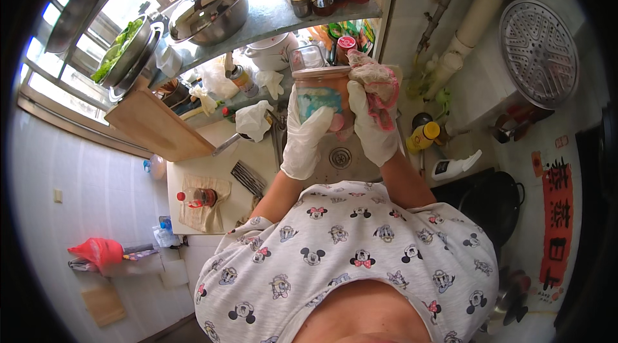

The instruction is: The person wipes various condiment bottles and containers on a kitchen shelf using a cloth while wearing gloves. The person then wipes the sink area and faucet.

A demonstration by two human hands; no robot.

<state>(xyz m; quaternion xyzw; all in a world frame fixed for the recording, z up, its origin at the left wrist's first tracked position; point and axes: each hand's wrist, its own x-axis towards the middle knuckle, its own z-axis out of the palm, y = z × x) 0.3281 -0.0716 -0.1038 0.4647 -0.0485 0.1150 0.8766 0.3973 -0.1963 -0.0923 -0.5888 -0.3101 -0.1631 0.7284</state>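
Observation:
A round plastic tub (316,94) with a pale rim and a blue patterned label is held up above the sink (330,171). My left hand (306,137), in a white glove, grips its left side with the thumb across the front. Against its right side rests my right hand (372,125), also gloved, with a crumpled pink-edged cloth (379,84) in its grasp. Part of the cloth hangs over the back of that hand. The fingers behind the tub are hidden. Below the tub, the sink's drain (340,157) shows.
Behind the sink, a shelf (270,9) bears a lidded steel pot (212,12) and several bottles. A wooden cutting board (157,125) leans at the left, above a counter with a plastic bottle (198,196). To the right are a yellow bottle (423,136) and a black wok (492,207).

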